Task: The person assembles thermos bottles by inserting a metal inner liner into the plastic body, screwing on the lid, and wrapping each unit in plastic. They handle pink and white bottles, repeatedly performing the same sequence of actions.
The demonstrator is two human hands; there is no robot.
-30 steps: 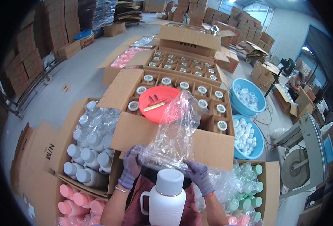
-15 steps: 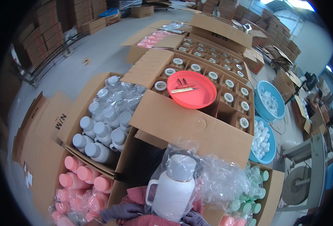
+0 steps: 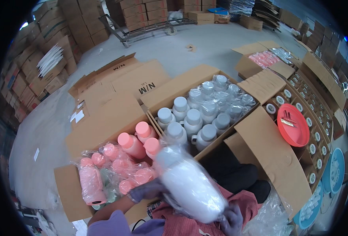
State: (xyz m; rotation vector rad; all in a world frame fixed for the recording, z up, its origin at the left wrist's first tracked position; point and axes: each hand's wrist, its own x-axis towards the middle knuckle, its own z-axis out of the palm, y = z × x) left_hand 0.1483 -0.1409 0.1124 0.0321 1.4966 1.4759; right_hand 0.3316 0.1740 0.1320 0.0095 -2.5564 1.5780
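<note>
Grey concrete floor (image 3: 205, 43) spreads across a warehouse, with stacks of brown cartons (image 3: 79, 19) along its far edge and open cardboard boxes crowding the near part. At the bottom centre a white bottle (image 3: 189, 185), wrapped in a clear plastic bag and blurred by motion, lies tilted with its pale cap end pointing up and to the left. It is held just in front of the open box of white bottles (image 3: 197, 114), whose grey-white caps show under plastic film, and just to the right of the box of pink bottles (image 3: 122, 161). The left hand (image 3: 148, 190), in a purple glove, grips the bottle's left side near the cap end, fingers curled around it. The right hand (image 3: 233, 220), also gloved, presses against the bottle's lower right end; how its fingers lie I cannot tell, since the bagged bottle covers most of them. Beyond the bottle to the right, a large cardboard flap (image 3: 272, 153) slopes down beside a divided carton of small capped jars (image 3: 311, 133), and a red round tray (image 3: 294, 125) rests on top of those jars. Blue tubs (image 3: 333, 173) sit at the far right edge
</note>
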